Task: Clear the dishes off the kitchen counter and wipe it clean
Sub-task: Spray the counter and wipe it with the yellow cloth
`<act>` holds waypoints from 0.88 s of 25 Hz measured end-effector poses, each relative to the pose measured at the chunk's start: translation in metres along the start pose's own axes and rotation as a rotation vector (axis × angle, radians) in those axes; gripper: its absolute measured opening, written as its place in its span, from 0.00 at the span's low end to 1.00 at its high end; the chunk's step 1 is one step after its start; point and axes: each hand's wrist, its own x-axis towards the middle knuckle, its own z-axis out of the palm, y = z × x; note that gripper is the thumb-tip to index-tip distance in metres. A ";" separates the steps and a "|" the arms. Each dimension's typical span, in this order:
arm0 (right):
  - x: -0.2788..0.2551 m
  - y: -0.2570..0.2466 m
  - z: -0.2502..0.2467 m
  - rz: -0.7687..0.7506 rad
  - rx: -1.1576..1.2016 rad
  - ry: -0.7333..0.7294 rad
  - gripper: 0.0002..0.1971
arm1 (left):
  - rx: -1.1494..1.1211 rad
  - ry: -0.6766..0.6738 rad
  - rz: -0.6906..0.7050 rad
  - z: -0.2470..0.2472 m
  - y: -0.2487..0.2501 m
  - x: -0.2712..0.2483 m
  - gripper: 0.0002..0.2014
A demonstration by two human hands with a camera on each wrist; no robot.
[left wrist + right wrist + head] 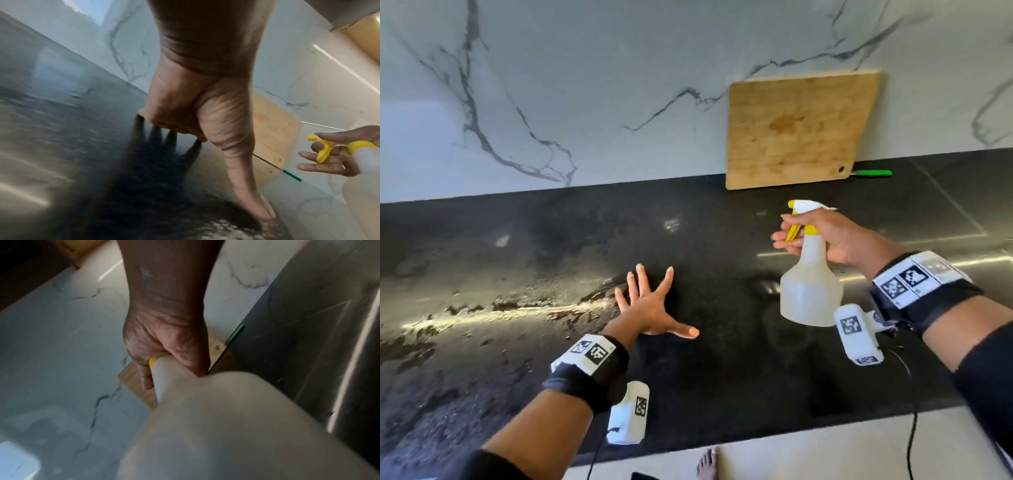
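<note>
My right hand [822, 236] grips the neck of a translucent white spray bottle [810, 291] with a yellow trigger [793, 231], held above the black counter [705, 377]; the nozzle points left. The same bottle [216, 426] fills the right wrist view, with my right hand [164, 344] wrapped round its neck. My left hand [654, 308] lies flat on the counter with fingers spread wide and holds nothing. In the left wrist view the left hand [201, 121] presses down, thumb stretched out, and the bottle [362, 170] shows at the right edge.
A wooden cutting board [798, 130] leans on the marble wall [585, 85] at the back. A green-handled knife [873, 173] lies behind its right corner. A wet streaky patch [482, 308] covers the counter's left part. A steel sink rim [979, 260] runs at right.
</note>
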 end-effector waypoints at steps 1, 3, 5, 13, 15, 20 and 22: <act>-0.003 0.002 -0.019 0.001 0.016 0.033 0.07 | 0.011 -0.016 0.043 -0.001 0.020 0.009 0.71; -0.005 0.004 -0.055 -0.023 0.077 0.093 0.07 | 0.033 -0.038 0.117 0.002 0.062 0.024 0.72; -0.005 0.000 -0.089 -0.050 0.166 0.182 0.07 | 0.050 -0.067 0.159 0.008 0.098 0.036 0.73; 0.006 -0.009 -0.128 0.092 0.027 -0.082 0.12 | 0.094 -0.177 0.086 0.002 0.141 0.053 0.77; 0.003 0.001 -0.144 0.112 0.022 -0.152 0.12 | 0.090 -0.166 0.070 0.004 0.142 0.052 0.76; -0.028 0.047 -0.206 0.168 -0.095 -0.222 0.13 | -0.016 -0.018 -0.019 0.019 0.160 0.043 0.73; -0.045 0.060 -0.230 0.122 -0.066 -0.209 0.14 | -0.030 0.030 -0.041 0.029 0.173 0.040 0.74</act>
